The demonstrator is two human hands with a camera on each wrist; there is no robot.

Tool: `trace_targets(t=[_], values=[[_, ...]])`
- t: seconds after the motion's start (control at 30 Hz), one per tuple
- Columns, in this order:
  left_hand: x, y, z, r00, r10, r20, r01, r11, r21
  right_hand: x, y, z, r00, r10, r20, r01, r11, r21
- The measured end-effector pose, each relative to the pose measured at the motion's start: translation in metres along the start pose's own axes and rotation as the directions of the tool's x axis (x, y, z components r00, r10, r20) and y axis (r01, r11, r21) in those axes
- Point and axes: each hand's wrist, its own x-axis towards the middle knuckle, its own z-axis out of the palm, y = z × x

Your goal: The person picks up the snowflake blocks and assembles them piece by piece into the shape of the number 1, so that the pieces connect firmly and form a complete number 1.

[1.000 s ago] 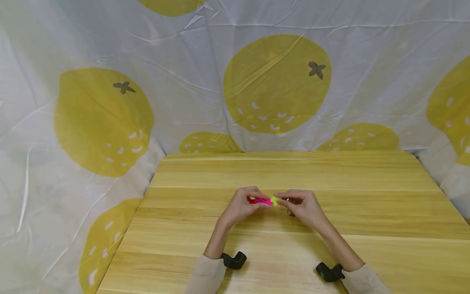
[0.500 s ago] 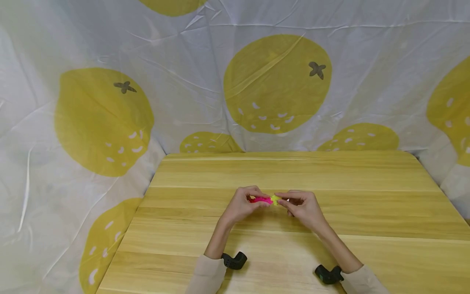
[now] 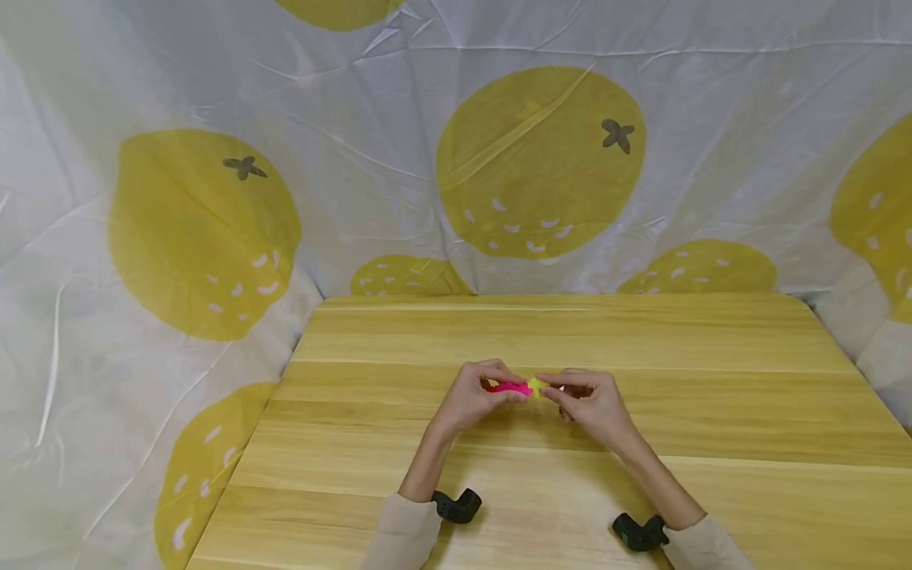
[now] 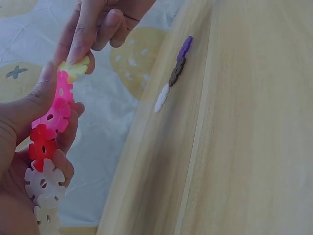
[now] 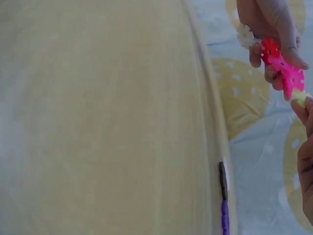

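My left hand point(image 3: 470, 396) grips a chain of interlocking plastic snowflake discs. In the left wrist view the chain runs from whitish discs point(image 4: 45, 183) through a red disc point(image 4: 43, 147) to pink discs point(image 4: 53, 117). Between thumb and fingertips, my right hand point(image 3: 594, 404) pinches a yellow snowflake disc point(image 4: 73, 68). This yellow disc meets the pink end of the chain; how deeply their slots engage cannot be told. Fingers cover part of both. From above, only pink, a little red and yellow show between the hands.
On the wooden table point(image 3: 356, 435) lies another joined row, with a purple disc point(image 4: 185, 47), a dark brown disc point(image 4: 177, 72) and a white disc point(image 4: 162, 99), near an edge in the wrist views. A lemon-print cloth point(image 3: 385, 174) hangs behind the table.
Both hands stay nearly in place at the same spot above the table. The yellow disc has tilted slightly against the pink end.
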Motion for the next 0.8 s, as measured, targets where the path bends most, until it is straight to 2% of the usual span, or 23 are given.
trace_targets(t=[0.23, 0.53, 0.8], values=[[0.0012, 0.0005, 0.0013, 0.999, -0.007, 0.038, 0.01, 0.996, -0.089, 0.0013, -0.0038, -0.0071, 0.998, 0.025, 0.056, -0.026, 0.999, 0.018], [0.0017, 0.0015, -0.0029, 0.999, -0.026, 0.034, 0.029, 0.997, -0.07, 0.0026, -0.0075, -0.005, 0.997, 0.074, 0.028, -0.074, 0.997, -0.011], [0.0014, 0.0009, -0.0064, 0.998, -0.016, 0.064, 0.022, 0.996, -0.088, 0.0019, -0.0077, -0.0058, 0.998, 0.052, 0.035, -0.051, 0.999, -0.008]])
